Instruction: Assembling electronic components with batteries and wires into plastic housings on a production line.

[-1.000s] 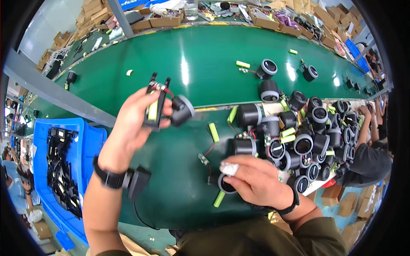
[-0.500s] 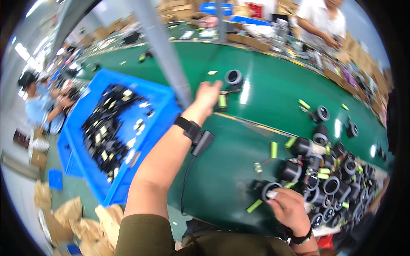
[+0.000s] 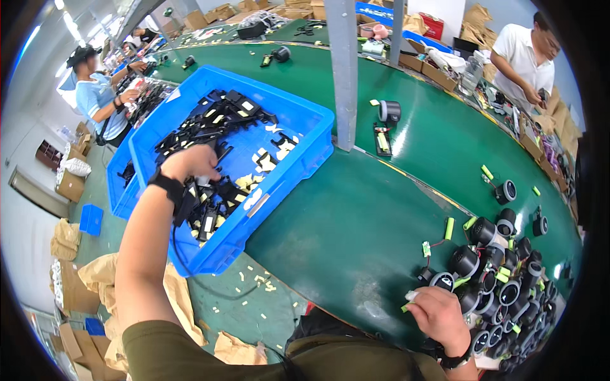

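Note:
Over the blue bin [image 3: 289,101], my left hand [image 3: 194,162] reaches down with bent fingers among loose black plastic parts [image 3: 219,117]. Some parts carry pale yellow pads; the fingertips are blurred and partly hidden. My right hand [image 3: 438,315] is closed in a pinch on a small white piece [image 3: 413,296], low over the green table. A bit of bright green shows beside those fingertips. Just beyond that hand lies a black cylindrical device with a grey ring [image 3: 443,281], at the edge of a heap of similar devices [image 3: 508,292]. A green cylindrical cell [image 3: 450,228] is wired to a small circuit board [image 3: 427,249].
A grey post [image 3: 344,76] rises beside the bin. On the green conveyor [image 3: 305,79] stand a device [image 3: 389,112] and a black part with a green cell [image 3: 382,140]. Co-workers stand at far left [image 3: 101,101] and far right [image 3: 524,57]. Cartons and paper litter the floor.
My left hand has left the black part on the conveyor and moved left into the bin. My right hand has drawn the white piece away from the ringed device. The view has swung left.

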The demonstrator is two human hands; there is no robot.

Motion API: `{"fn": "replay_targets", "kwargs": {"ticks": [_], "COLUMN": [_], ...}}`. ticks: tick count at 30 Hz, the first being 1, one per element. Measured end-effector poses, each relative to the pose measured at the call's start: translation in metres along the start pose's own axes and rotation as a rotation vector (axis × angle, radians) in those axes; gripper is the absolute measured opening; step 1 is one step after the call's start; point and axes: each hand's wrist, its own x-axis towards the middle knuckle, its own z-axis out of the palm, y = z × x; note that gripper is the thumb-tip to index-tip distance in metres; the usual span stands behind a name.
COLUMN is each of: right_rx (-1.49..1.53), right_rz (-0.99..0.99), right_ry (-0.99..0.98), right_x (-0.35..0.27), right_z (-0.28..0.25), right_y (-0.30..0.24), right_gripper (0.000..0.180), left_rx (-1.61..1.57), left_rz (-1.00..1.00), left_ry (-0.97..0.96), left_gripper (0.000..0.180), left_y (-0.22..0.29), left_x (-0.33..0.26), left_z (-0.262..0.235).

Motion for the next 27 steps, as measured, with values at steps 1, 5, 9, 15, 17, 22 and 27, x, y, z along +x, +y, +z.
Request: {"fn": "replay_targets", "kwargs": {"ticks": [1, 5, 9, 15, 17, 22, 27], "right_rx": [-0.003, -0.025, -0.031, -0.04, -0.045, -0.044, -0.019], "right_rz": [-0.032, 0.001, -0.062, -0.076, -0.079, -0.074, -0.062], "right_ry": [-0.036, -0.017, -0.032, -0.038, -0.026, -0.015, -0.019], "right_x": [0.0, 0.003, 0.004, -0.004, -0.009, -0.02, -0.02], "right_z": [-0.001, -0.003, 0.005, 0.0, -0.002, -0.001, -0.004], "right_y": [0.0, 0.001, 0.003, 0.005, 0.006, 0.008, 0.002], "right_gripper": [0.018, 0.017, 0.016, 0.018, 0.018, 0.018, 0.017], "left_rx": [-0.039, 0.02, 0.15, 0.07, 0.057, -0.069, -0.231], "left_rz": [-0.027, 0.187, 0.178, 0.139, 0.146, 0.108, 0.155], "left_ry": [0.051, 0.171, 0.148, 0.261, 0.341, 0.64, 0.571], "left_gripper": [0.043, 0.037, 0.023, 0.018, 0.015, 0.01, 0.016], "left_y": [-0.008, -0.003, 0.0, 0.016, 0.02, 0.051, 0.086], "left_x": [0.002, 0.007, 0.011, -0.013, -0.028, -0.069, -0.075], "left_z": [0.021, 0.055, 0.065, 0.031, 0.011, -0.034, -0.058]}}
